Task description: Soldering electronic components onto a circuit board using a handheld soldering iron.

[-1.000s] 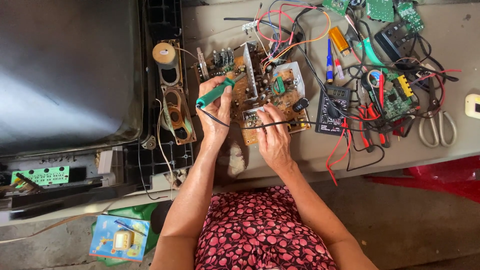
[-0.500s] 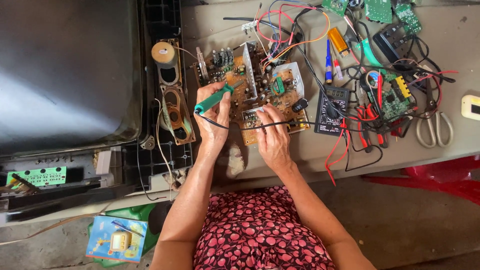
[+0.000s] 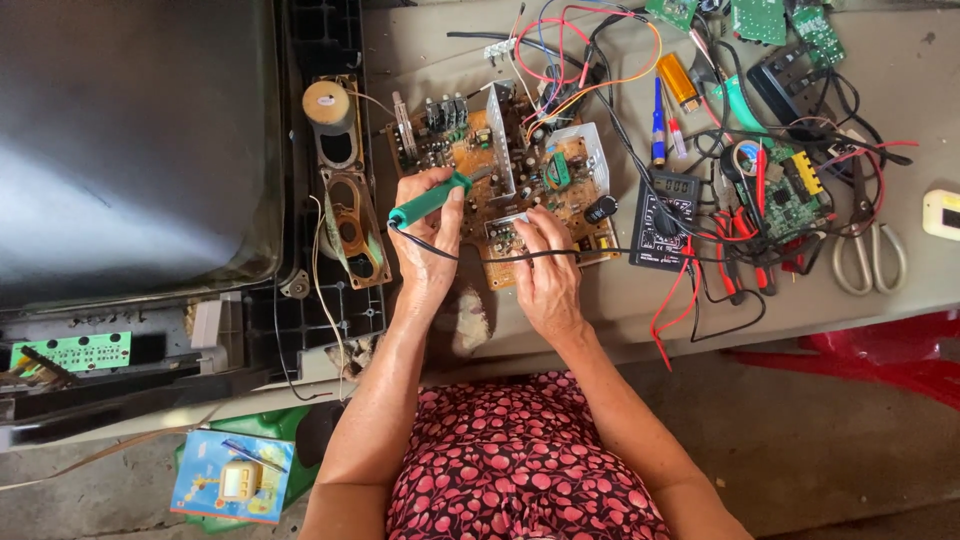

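1. Grey workbench (image 3: 900, 300) spans the upper frame; a dark television set (image 3: 130, 140) fills the upper left.
2. Left hand (image 3: 425, 235), centre frame, is closed round a green-handled soldering iron (image 3: 432, 200), tip over the brown circuit board (image 3: 510, 180).
3. Right hand (image 3: 545, 265), loosely curled, fingertips pressing the board's lower edge; whether it pinches anything cannot be told.
4. Black multimeter (image 3: 665, 215) lies just right of the board; scissors (image 3: 868, 250) at far right.

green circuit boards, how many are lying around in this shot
5: three small green boards along the table's top right edge, one among the red wires right of the meter, one long board at far left under the television. More may hide under the wires.
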